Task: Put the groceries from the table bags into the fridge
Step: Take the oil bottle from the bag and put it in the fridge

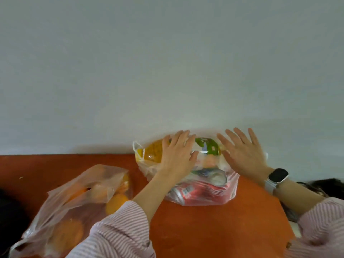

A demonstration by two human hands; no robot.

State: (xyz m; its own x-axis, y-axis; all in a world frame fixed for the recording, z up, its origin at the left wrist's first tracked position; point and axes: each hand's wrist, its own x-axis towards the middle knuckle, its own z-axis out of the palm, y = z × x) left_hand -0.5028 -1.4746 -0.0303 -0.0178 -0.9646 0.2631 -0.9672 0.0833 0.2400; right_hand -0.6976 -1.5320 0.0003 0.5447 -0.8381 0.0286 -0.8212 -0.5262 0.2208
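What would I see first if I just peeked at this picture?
First, two hands, the left hand and right hand, spread open over a clear bag full of colourful packets at the far edge of the orange table. To the left lies a second bag with oranges inside.

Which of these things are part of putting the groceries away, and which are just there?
Part of the job: bag of packets, bag of oranges, left hand, right hand.
Just there: table, wall, watch.
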